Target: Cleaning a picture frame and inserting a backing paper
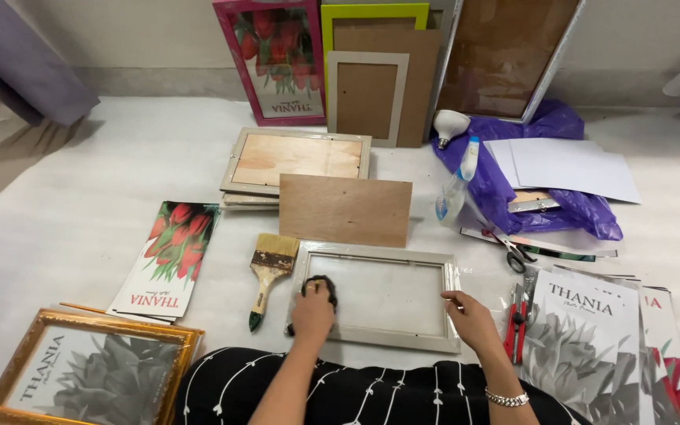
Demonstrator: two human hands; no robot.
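A big white sheet point(104, 157) covers the floor. On it, right in front of the person, lies a pale frame point(375, 295) with glass in it. The frame looks stiff and light, but the glass could break, so the edges are the safe place to hold. The right hand point(472, 319) presses its right edge, fingers together. The left hand point(312, 311) is closed on a dark cloth point(320, 285) at the left edge. A brush point(269, 271) lies nearby.

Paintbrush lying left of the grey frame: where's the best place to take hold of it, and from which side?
Take the paintbrush by its wooden handle, near the middle, coming from above and from the left. It lies flat with bristles pointing away and the green tip toward the person. The left hand and grey frame crowd its right side, so the left looks freer.
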